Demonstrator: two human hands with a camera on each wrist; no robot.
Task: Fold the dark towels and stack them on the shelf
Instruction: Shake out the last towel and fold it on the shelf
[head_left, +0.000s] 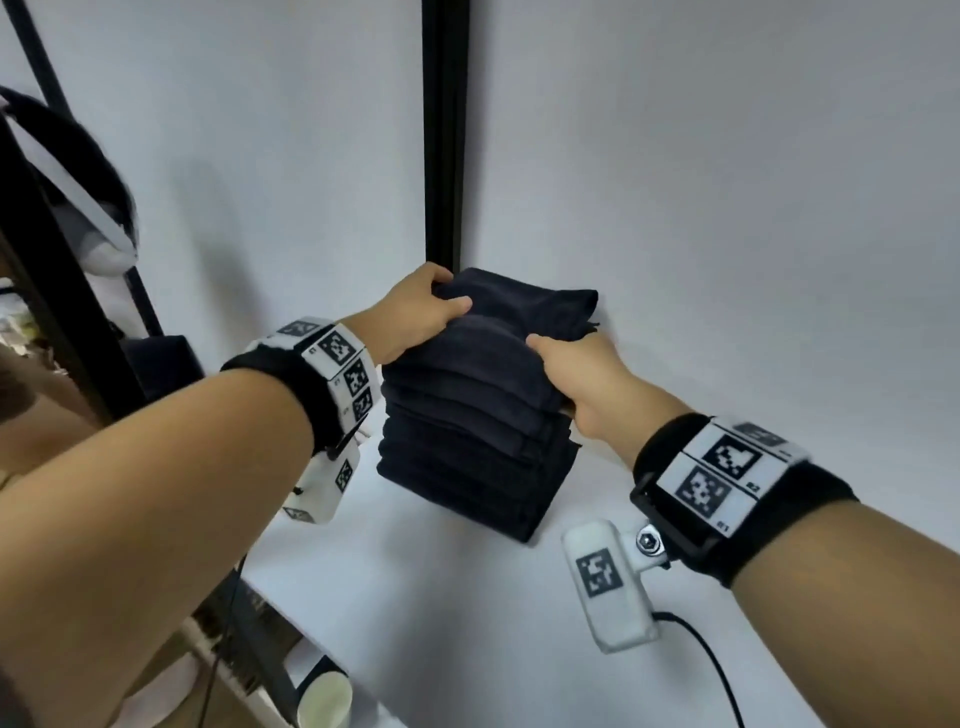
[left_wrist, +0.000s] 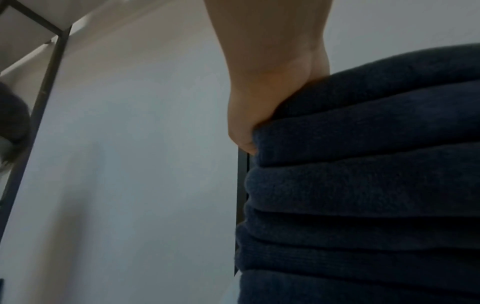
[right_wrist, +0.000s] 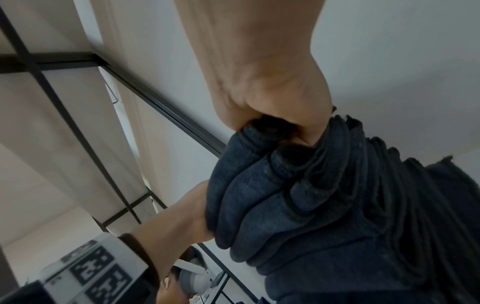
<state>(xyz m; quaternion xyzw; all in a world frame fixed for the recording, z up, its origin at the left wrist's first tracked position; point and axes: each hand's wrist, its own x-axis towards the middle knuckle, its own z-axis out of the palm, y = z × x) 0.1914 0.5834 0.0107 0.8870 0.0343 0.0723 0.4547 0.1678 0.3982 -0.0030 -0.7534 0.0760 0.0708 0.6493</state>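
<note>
Top towel: we see the folded dark towel (head_left: 514, 312) lying on the stack of dark towels (head_left: 478, 447), on the white shelf (head_left: 467, 597) at 12 o'clock from us.
Left hand: our left hand (head_left: 421, 312) grasps its edge at 9 o'clock, thumb on top.
Right hand: our right hand (head_left: 582, 379) clasps the near corner at 4 o'clock.
Key relation: the towel lies between both hands, long axis running 10 to 4; neither hand is plainly nearer.
Behind: black post (head_left: 444, 130).

Dark navy towels (head_left: 483, 410), white shelf (head_left: 415, 597), black upright post (head_left: 445, 130), black-and-white checkered wrist tags (head_left: 719, 475).
</note>
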